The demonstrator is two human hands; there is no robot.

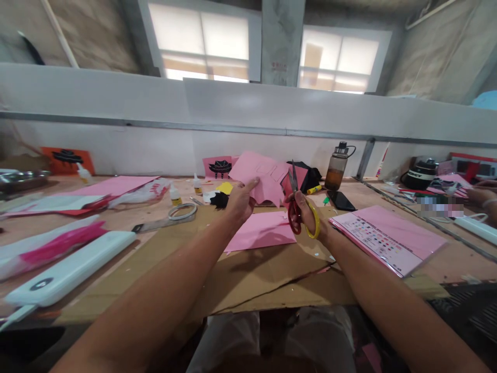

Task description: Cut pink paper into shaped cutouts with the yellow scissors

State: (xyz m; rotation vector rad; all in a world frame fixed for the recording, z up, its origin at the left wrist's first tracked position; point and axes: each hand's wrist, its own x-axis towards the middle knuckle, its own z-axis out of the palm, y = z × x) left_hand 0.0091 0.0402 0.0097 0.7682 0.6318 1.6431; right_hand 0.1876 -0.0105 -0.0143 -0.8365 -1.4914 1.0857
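My left hand pinches a sheet of pink paper, raised above the table, with drawn or cut lines near its right part. In my right hand are scissors with one red and one yellow handle loop. Their blades point up, just right of the sheet's edge; I cannot tell whether they touch the paper. Below lies another pink sheet on brown cardboard. Black paper scraps and a yellow scrap rest left of my left hand.
At the back right stand a water bottle and a phone. A pink paper pack lies right. Glue bottles, a tape roll and a white lamp-like bar are left. Another person's hand shows far right.
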